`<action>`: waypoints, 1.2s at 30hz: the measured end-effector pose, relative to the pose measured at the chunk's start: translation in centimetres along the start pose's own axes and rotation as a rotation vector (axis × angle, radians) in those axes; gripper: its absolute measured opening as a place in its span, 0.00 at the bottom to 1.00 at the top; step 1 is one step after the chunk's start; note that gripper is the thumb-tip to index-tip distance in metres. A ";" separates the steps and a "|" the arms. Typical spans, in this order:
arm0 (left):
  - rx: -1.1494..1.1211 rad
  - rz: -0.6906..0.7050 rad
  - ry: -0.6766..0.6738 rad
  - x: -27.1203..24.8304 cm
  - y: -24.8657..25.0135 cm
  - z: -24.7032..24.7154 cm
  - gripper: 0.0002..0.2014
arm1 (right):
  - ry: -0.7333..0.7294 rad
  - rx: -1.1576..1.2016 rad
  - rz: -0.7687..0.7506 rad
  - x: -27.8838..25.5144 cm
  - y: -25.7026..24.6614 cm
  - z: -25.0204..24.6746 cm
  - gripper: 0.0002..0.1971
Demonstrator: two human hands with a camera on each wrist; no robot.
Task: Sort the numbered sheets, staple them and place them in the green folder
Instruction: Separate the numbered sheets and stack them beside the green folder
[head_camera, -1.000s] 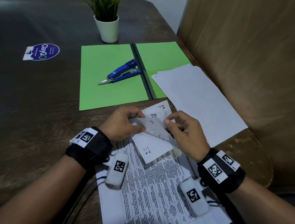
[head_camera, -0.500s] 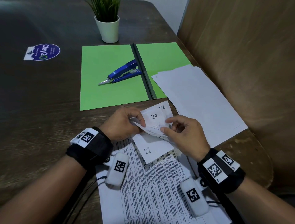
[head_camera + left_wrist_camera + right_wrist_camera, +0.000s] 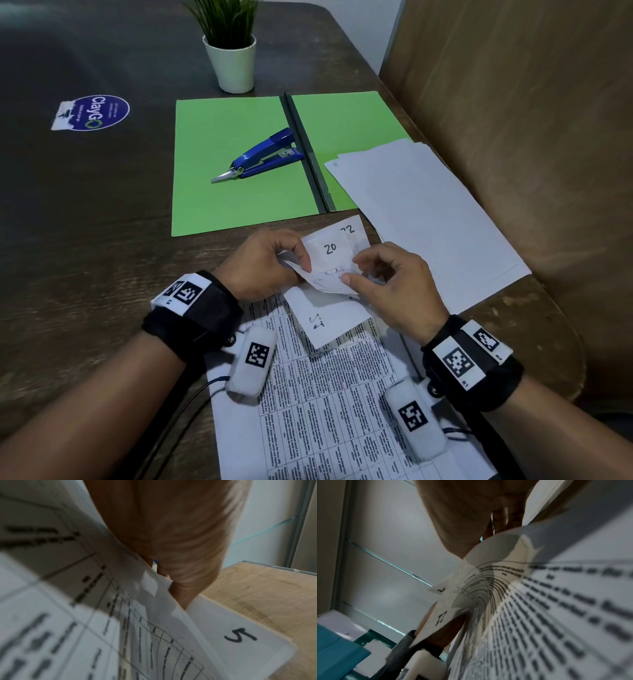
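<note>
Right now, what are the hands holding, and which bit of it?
Both hands pinch the numbered sheets at their turned-up corners: the left hand on the corner's left edge, the right hand on its right. The stapler lies untouched.

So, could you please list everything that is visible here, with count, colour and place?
green folder: one, green, open flat at the middle of the table.
stapler: one, blue, lying on the folder's left half.
blank sheets: a few, exact count unclear, white, overlapping the folder's right half.
numbered sheets: several, white, corners marked 20 and 22 fanned between the hands; one more lies under them.
printed sheet: one, white with black text, near table edge under the wrists.
potted plant: one, green in white pot, far side.
sticker: one, blue and white, left on the table.
table: one, dark brown.
left hand: pinches the numbered sheets.
right hand: pinches the same sheets.
</note>
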State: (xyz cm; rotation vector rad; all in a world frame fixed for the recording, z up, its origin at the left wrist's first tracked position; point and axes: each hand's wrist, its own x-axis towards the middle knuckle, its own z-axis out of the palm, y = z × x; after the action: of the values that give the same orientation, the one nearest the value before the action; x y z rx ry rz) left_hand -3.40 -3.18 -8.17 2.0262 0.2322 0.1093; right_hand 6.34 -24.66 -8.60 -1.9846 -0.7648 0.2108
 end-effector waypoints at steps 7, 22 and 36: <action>0.003 0.000 -0.010 0.0 0.1 -0.1 0.17 | -0.014 0.008 0.042 0.0 0.3 0.0 0.12; 0.012 0.013 0.003 -0.2 0.2 0.1 0.17 | -0.048 -0.084 -0.139 0.0 0.3 0.2 0.06; 0.008 -0.005 0.024 -0.2 -0.1 0.0 0.11 | -0.059 0.077 -0.072 -0.3 -0.8 0.0 0.03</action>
State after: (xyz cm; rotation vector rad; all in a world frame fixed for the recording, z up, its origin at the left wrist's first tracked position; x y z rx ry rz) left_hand -3.62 -3.20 -8.32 2.0327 0.2532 0.1292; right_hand 5.73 -24.56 -7.97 -1.8817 -0.8516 0.2538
